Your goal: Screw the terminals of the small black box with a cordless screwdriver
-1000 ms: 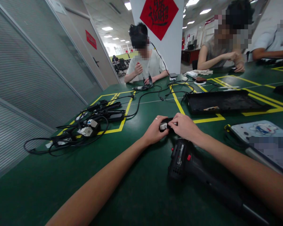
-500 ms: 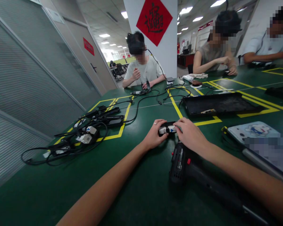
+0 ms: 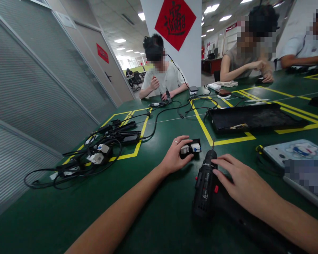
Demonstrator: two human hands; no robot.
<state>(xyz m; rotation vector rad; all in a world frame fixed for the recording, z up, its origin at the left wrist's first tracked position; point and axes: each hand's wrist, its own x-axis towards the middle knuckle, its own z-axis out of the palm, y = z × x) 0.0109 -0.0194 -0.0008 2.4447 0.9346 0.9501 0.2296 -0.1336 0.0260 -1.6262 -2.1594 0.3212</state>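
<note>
My left hand (image 3: 178, 154) has its fingers and thumb closed round a small black case (image 3: 198, 145) with white and blue parts inside, low over the green table. A black cordless drill (image 3: 204, 187) with red buttons lies just to the right, its thin bit pointing away from me. Over the drill's front end is my right hand (image 3: 237, 176), fingers stretched out and holding nothing. Its fingertips are at the drill's collar; whether they touch cannot be made out. My right forearm hides part of the drill's handle.
A black tray (image 3: 257, 118) holding a small piece sits beyond my right hand. At the right lies a pale blue phone-like device (image 3: 294, 151). Tangled black cables and adapters (image 3: 103, 151) fill the left taped area. Co-workers (image 3: 163, 76) sit across the table.
My right hand has let go of the black case and moved right and nearer to me, over the drill. The left hand keeps the case in nearly the same place.
</note>
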